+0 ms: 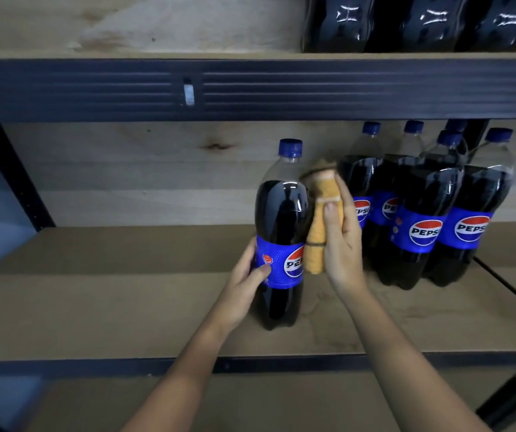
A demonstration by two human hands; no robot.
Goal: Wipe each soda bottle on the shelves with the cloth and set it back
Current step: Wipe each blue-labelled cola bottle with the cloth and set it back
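- The left hand grips the soda bottle at its blue label, thumb across the front; the bottle stands upright on the middle shelf, set apart to the left of the others.
- The right hand holds the folded orange cloth, thumb pinching it, pressed against the bottle's right side.
- Risk, as I see it: the bottle is tall and held low, so a hard sideways rub near the shoulder could tip it left, where nothing would stop it.
- The cloth's loose lower end could also slip out from under the thumb if the wipe drags downward.
- Just to the right stands a tight cluster of bottles; the right wrist is close to them, and a wide stroke might knock the nearest one.
- The dark rail of the upper shelf sits low above the caps, limiting how high the bottle can be lifted; more bottles stand up there.
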